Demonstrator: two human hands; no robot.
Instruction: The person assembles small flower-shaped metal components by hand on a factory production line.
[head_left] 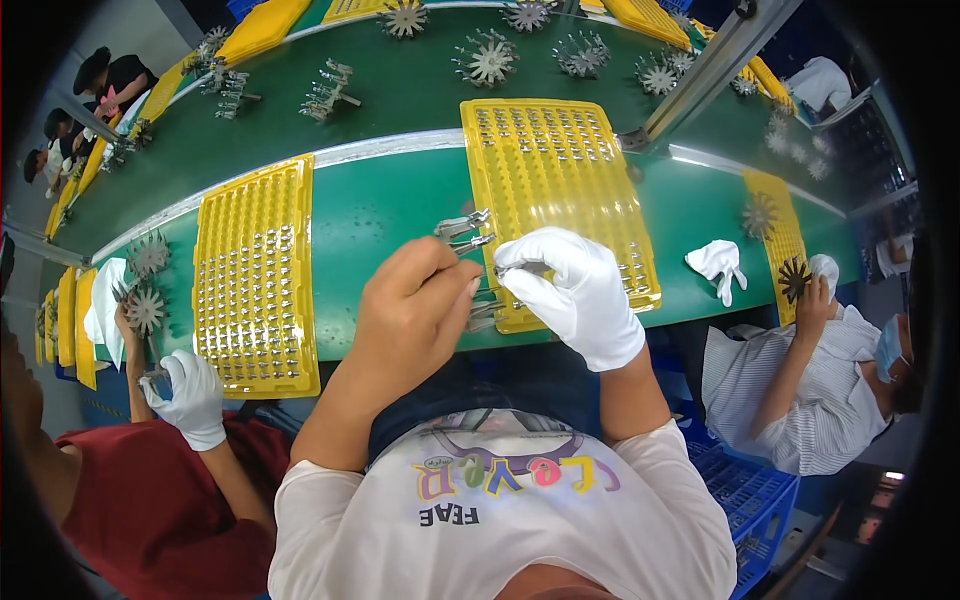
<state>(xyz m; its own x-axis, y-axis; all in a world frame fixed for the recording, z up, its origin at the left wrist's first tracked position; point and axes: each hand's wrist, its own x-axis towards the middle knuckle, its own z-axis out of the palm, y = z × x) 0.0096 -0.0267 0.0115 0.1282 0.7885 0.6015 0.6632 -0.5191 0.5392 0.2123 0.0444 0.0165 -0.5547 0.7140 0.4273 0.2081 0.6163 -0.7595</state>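
Note:
My bare left hand is closed around a metal fixture with clip-like prongs; most of its body is hidden behind the fingers. Prongs stick out above and below the fist. Close to its right, my right hand, in a white glove, is pinched at the prongs. A bit of grey metal shows at its fingertips, too covered to name. Under and beyond the gloved hand lies a yellow tray with rows of small metal parts at its far end and lower right corner.
Another yellow tray full of small metal parts lies to the left. Spoked metal fixtures stand on the green belt beyond. A white glove lies on the right. Co-workers sit on both sides. A metal post rises at the right.

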